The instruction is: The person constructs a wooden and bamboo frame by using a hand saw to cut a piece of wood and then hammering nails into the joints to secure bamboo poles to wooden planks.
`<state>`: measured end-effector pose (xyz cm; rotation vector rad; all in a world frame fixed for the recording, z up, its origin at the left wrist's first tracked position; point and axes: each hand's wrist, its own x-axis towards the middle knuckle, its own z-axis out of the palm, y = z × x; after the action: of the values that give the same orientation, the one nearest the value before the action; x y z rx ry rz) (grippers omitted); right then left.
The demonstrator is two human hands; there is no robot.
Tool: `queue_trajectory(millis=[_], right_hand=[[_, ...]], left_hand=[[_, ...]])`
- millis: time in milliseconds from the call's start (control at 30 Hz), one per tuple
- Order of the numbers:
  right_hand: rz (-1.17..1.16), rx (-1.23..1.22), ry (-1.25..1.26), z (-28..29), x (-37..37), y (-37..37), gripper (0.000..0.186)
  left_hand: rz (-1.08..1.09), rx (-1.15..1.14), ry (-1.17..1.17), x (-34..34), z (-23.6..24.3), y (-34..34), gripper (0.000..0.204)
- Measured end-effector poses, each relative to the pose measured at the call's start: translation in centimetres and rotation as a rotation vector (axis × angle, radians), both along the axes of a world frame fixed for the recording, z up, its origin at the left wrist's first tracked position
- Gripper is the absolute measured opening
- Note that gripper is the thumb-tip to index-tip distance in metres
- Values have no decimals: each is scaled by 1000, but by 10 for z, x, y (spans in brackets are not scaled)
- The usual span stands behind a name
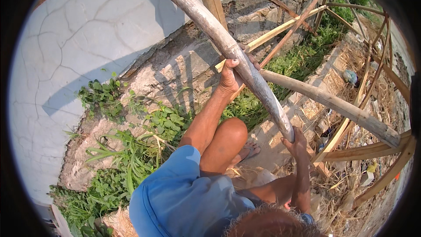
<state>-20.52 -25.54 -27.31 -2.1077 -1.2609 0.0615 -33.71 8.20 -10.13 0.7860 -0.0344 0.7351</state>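
A thick, round, weathered wooden pole [263,90] slants from the top of the view down to the right, in front of me. My left hand [231,73] grips it near its middle, thumb on the near side and fingertips showing past the far side. Lower down, my right hand [297,144] is closed around the pole's bottom end. Behind my left hand, a second round pole [329,98] runs off to the right; whether the two poles touch is hidden. A pale sawn batten [285,27] passes behind the first pole, its cut end just left of it.
Beams and battens form a wooden frame [381,151] at the right and top. A cracked pale wall [66,52] rises on the left, above a broken stone ledge [171,68]. Green plants [166,125] grow beside my bent knee [231,134]. Straw and litter [351,184] cover the right-hand ground.
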Motion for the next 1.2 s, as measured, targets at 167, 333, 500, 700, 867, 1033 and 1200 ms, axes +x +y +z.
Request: queue_trajectory(millis=[167, 333, 500, 700, 867, 1033, 1200], right_hand=[[50, -81, 209, -1, -19, 9, 73], [-50, 11, 118, -43, -6, 33, 65], [-192, 59, 113, -9, 34, 75, 70], [-163, 118, 12, -2, 39, 70, 67], [-239, 87, 77, -14, 37, 50, 74], [-251, 87, -8, -20, 41, 46, 72], [-264, 53, 40, -18, 41, 55, 67]], left_hand=[[-84, -28, -142, -30, -31, 19, 66], [161, -191, 93, 5, -45, 33, 59], [328, -143, 291, 103, -14, 75, 40], [462, -110, 252, 122, -28, 75, 32], [444, -50, 229, 126, -40, 50, 40], [414, -72, 282, 128, -40, 42, 45], [447, -14, 220, 129, -44, 50, 43]])
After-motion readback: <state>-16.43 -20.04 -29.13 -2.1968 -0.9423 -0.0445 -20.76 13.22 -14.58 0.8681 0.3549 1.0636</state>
